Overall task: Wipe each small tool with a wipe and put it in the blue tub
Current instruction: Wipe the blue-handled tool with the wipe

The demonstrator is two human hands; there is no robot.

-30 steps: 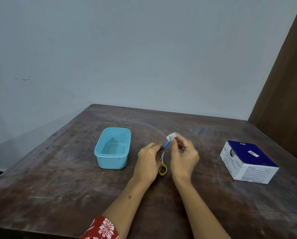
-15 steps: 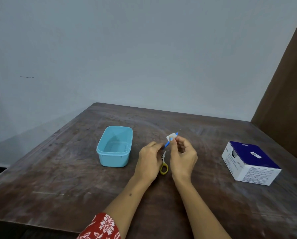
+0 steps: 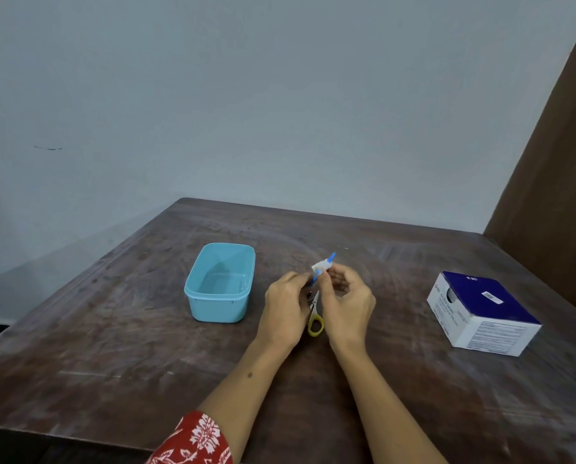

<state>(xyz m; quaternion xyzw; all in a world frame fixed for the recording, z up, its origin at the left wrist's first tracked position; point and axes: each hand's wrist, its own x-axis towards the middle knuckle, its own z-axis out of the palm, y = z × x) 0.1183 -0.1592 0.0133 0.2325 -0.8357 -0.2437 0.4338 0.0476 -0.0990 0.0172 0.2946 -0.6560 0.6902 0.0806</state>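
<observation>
On your dark wooden worktop one blue tub sits left of centre, well back from the near edge, with nothing visible inside it. Just right of it your left hand pinches the lower end of a thin blue tool with curled fingers. Your right hand holds a small white wipe wrapped round the tool's middle, fingers curled on it. Both hands hover above one pair of yellow-handled scissors lying on the worktop between them, partly hidden. Near the right edge stands one blue-and-white box, well apart from the hands.
</observation>
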